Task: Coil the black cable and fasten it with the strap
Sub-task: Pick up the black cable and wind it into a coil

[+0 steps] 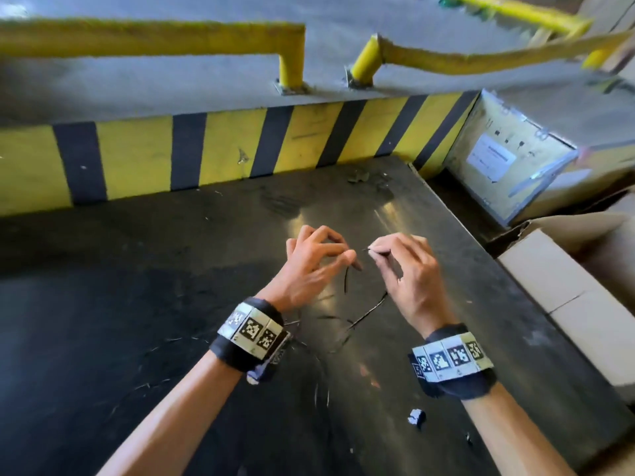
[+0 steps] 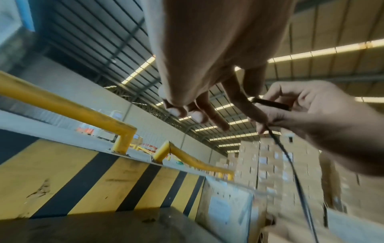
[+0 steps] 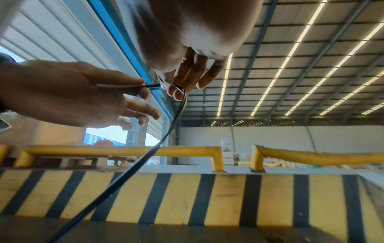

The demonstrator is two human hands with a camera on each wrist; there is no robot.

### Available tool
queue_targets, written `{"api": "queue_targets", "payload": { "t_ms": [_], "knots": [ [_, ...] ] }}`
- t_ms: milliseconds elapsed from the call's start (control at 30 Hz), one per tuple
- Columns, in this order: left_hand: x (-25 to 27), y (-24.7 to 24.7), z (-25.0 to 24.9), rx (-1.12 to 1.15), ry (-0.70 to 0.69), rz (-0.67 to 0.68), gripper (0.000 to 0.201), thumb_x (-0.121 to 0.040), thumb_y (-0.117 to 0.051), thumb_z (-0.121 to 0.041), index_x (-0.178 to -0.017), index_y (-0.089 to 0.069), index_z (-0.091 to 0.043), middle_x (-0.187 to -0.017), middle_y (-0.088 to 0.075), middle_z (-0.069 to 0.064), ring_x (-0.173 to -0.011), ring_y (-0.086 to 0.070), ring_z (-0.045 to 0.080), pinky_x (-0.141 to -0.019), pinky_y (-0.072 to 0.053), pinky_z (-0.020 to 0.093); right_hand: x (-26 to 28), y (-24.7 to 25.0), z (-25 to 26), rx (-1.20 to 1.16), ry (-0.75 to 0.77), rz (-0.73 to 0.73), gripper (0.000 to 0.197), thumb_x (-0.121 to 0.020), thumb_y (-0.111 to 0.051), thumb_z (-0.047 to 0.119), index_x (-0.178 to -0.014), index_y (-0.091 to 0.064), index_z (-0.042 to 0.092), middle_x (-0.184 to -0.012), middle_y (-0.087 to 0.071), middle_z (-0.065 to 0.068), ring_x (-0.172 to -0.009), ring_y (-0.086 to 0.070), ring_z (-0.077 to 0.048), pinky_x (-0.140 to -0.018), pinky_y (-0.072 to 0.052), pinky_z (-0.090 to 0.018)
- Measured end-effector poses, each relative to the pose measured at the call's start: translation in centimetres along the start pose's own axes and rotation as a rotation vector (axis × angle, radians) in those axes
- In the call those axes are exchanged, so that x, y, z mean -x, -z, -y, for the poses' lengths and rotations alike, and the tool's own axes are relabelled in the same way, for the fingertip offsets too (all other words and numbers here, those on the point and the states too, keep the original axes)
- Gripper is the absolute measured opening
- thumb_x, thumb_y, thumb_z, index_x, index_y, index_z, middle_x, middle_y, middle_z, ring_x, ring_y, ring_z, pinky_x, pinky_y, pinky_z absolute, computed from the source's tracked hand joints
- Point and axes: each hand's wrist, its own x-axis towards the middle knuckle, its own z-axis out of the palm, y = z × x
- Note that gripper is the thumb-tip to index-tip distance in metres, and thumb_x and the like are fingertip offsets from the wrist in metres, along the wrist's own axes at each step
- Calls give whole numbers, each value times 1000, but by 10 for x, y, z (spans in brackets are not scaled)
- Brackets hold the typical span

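Note:
A thin black cable point(image 1: 372, 308) rises from loose loops on the dark table point(image 1: 154, 304) to my right hand point(image 1: 371, 250), which pinches it between thumb and forefinger. In the right wrist view the cable point(image 3: 129, 174) bends over that fingertip and runs as a short straight stretch to my left hand point(image 3: 145, 87). My left hand point(image 1: 352, 259) pinches this stretch, and a short black tail point(image 1: 346, 281) hangs below its fingers. The left wrist view shows the same stretch point(image 2: 270, 104) between both hands. Both hands hover close together above the table. I cannot make out a strap.
A yellow-and-black striped curb point(image 1: 223, 149) with yellow rails point(image 1: 290, 56) borders the table's far side. An open cardboard box point(image 1: 584, 304) stands at the right, with a metal-edged crate point(image 1: 498, 156) behind it. A small crumpled black-and-white scrap point(image 1: 417, 417) lies near my right forearm.

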Motion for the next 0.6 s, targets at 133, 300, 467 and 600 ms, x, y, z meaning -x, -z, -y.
{"api": "queue_targets", "payload": {
  "t_ms": [133,300,467,600],
  "knots": [
    [30,54,-33,219,-25,6,31,-103,-48,-32,-98,-77,-22,-105,-67,0,-100,-53,10,-94,-37,32,-42,13,39,-82,153,-38,2,-92,-72,6,-91,-71,5,-92,-74,-6,-85,-71,-25,-81,-52,-38],
    [68,99,-58,425,-21,-65,37,-108,-41,-22,-108,-75,-7,-103,-76,11,-91,-61,18,-79,-43,30,-85,18,88,-192,200,-82,6,-92,-75,11,-98,-74,9,-96,-76,-5,-88,-69,-23,-83,-51,-32],
    [93,135,-80,649,-167,-221,34,-108,-37,-12,-101,-66,3,-88,-64,15,-80,-58,21,-75,-45,29,-121,13,130,-430,117,-27,16,-93,-74,15,-108,-72,12,-90,-77,1,-84,-72,-15,-79,-56,-27],
    [95,171,-94,855,-306,-298,35,-109,-33,-12,-106,-63,6,-101,-65,20,-91,-59,31,-81,-45,41,-132,-13,160,-669,55,92,16,-101,-62,18,-104,-73,7,-81,-76,-6,-76,-72,-16,-74,-57,-28]
  ]
}}
